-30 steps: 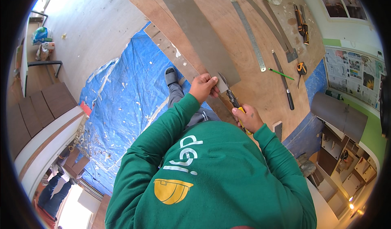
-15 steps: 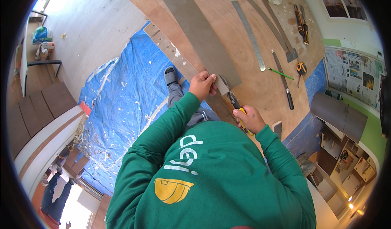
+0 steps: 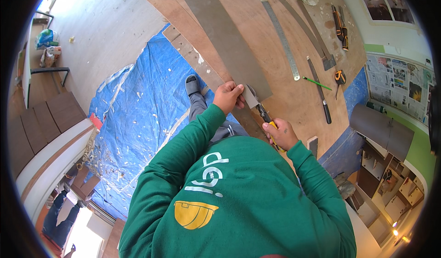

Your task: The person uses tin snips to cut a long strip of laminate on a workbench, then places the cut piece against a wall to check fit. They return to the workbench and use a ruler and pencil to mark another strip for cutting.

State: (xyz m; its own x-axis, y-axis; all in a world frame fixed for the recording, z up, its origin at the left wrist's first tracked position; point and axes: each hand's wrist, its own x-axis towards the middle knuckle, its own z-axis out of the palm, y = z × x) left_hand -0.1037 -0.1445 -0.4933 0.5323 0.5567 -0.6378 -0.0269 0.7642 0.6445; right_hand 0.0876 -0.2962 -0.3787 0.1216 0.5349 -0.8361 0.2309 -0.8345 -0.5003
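My left hand [image 3: 227, 97] pinches a small grey piece of sheet material [image 3: 249, 99] between thumb and fingers. In my right hand [image 3: 282, 134] are snips [image 3: 263, 113] with yellow handles, the fingers wrapped round them. The snips' metal head meets the grey piece; whether the jaws are fully closed is too small to tell. Just beyond both hands lies a long, wide grey strip [image 3: 225, 37] on the wooden work board [image 3: 257, 24]. My left palm and part of the snips' grip are hidden.
On the board's right side lie a steel ruler [image 3: 281, 37], a file with a black handle [image 3: 319, 90], a green pencil [image 3: 317, 83], a tape measure [image 3: 340, 77] and cutter knives [image 3: 339, 26]. Blue tarp [image 3: 138, 102] with scraps covers floor at left. Another person's legs [image 3: 62, 219] show lower left.
My hands, the snips and the grey piece stay almost in place, with only a slight shift at the snips. At lower left, the other person's legs and hand have moved.
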